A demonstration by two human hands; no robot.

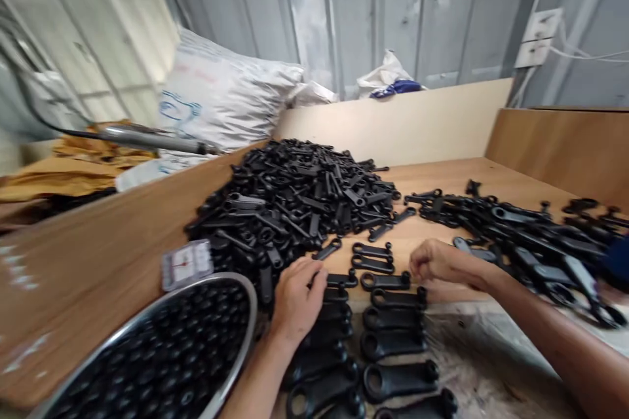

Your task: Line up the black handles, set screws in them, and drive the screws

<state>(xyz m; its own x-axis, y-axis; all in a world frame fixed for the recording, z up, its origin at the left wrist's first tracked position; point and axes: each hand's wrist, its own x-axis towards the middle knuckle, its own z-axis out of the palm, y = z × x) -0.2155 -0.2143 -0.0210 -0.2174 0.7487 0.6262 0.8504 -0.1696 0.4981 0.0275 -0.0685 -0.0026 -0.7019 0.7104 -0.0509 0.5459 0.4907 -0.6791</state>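
My left hand (301, 291) is closed over the ring end of a black plastic lever arm (340, 279), whose ball end sticks out to the right. That lever tops a column of similar arms lying side by side. My right hand (428, 260) is curled, its fingertips pointing down by the table; I cannot see whether anything is in it. Just left of it lies another black lever arm (388, 281), in a second column of arms (396, 319) with rings left and knobs right. Two more arms (373, 264) lie just above that column.
A large heap of black arms (304, 190) rises behind my left hand. A metal-rimmed bowl (253, 301) of small round black parts stands at the front left, with a clear plastic box (187, 264) behind it. More arms (531, 236) lie scattered at the right. Wooden boards (403, 124) edge the table.
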